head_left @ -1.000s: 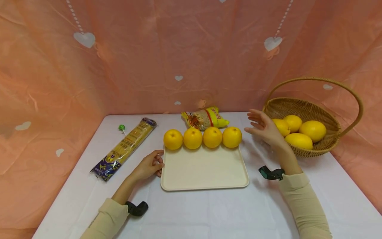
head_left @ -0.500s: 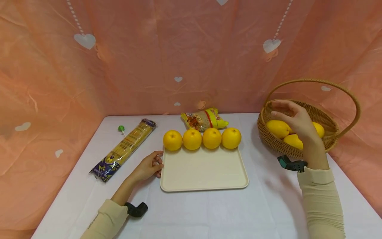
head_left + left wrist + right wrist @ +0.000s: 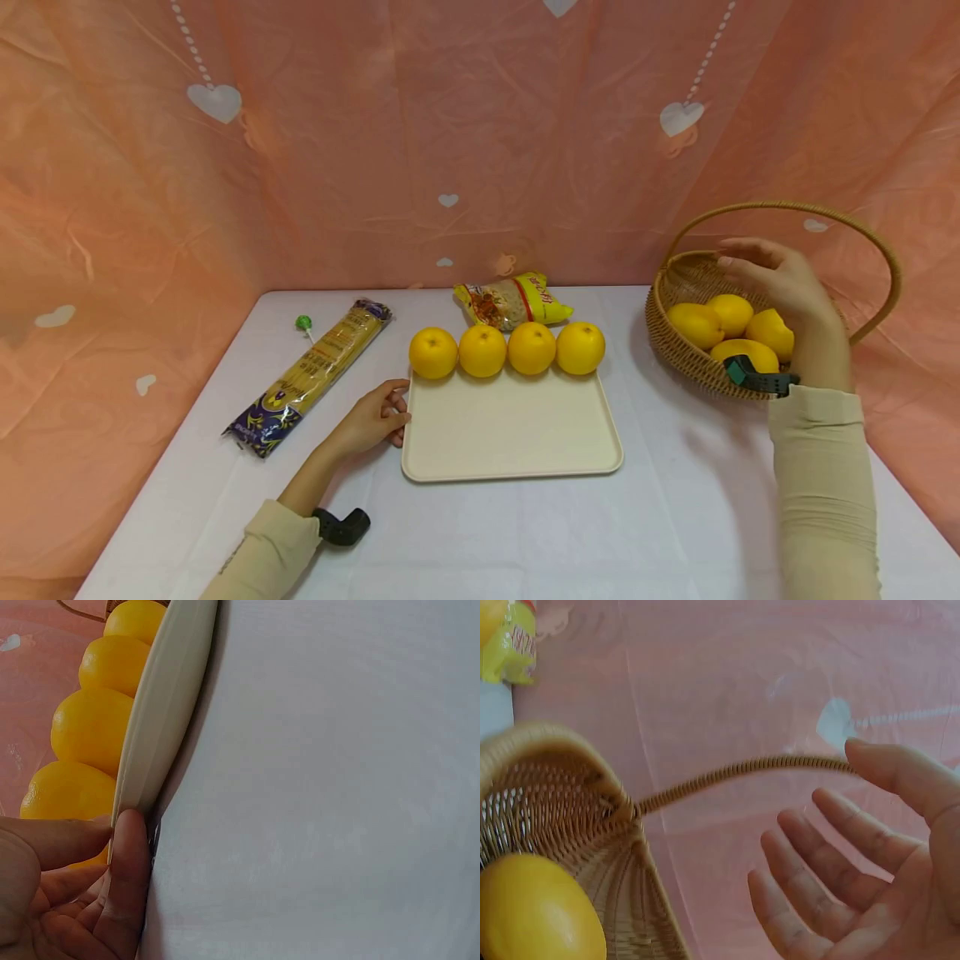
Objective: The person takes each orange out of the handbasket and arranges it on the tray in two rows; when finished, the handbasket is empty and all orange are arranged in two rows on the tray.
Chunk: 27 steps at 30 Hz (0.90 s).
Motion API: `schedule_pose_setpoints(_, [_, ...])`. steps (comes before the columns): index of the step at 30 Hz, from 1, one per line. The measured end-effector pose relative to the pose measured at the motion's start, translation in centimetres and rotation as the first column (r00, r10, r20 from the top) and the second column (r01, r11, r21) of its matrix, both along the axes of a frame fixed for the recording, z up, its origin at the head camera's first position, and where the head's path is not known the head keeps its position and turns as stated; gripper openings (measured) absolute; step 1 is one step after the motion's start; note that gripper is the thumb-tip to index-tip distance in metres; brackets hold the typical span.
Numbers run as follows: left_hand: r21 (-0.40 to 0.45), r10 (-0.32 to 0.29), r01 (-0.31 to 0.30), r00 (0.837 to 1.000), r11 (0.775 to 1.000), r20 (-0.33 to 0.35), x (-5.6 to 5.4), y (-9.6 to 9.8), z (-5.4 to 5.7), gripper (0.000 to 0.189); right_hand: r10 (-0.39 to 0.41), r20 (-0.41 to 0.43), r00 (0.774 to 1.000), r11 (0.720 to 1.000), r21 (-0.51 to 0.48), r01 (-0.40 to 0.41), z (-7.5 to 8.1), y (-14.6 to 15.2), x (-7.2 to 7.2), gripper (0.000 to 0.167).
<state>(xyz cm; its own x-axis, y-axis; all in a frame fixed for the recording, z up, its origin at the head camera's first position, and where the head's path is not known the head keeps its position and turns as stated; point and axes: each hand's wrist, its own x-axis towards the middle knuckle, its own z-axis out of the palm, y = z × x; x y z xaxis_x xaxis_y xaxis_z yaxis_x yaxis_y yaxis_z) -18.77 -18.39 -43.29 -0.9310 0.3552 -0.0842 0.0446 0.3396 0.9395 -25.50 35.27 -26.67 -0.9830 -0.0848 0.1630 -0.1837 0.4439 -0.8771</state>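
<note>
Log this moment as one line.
left hand: grips left edge of tray | right hand: by basket, holding nothing | oranges: four, row along tray's far side | yellow fruit: inside basket

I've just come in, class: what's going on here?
A person's left hand pinches the left edge of a tray, with four oranges lined up along its far edge. The right hand is over a basket of yellow fruit, fingers open, holding nothing.

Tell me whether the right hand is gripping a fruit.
No, the right wrist view shows the right hand with loosely open fingers and nothing in them, while a fruit lies in the basket.
</note>
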Motion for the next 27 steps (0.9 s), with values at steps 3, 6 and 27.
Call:
schedule_pose_setpoints(3, [-0.004, 0.005, -0.005, 1.000, 1.000, -0.003, 0.1, 0.0, 0.1, 0.051, 0.007, 0.006, 1.000, 0.996, -0.088, -0.006, 0.0, 0.5, -0.6, 0.025])
schedule_pose_setpoints(6, [-0.008, 0.011, -0.011, 1.000, 1.000, -0.008, 0.1, 0.0, 0.2, 0.050, 0.032, 0.007, 0.999, 0.974, -0.225, -0.030, -0.1, 0.8, -0.9, 0.027])
schedule_pose_setpoints(27, [-0.018, 0.020, -0.020, 1.000, 1.000, 0.017, 0.0, 0.0, 0.0, 0.051, -0.209, 0.011, 0.978, 0.949, -0.239, 0.205, -4.1, 3.1, -2.5, 0.018])
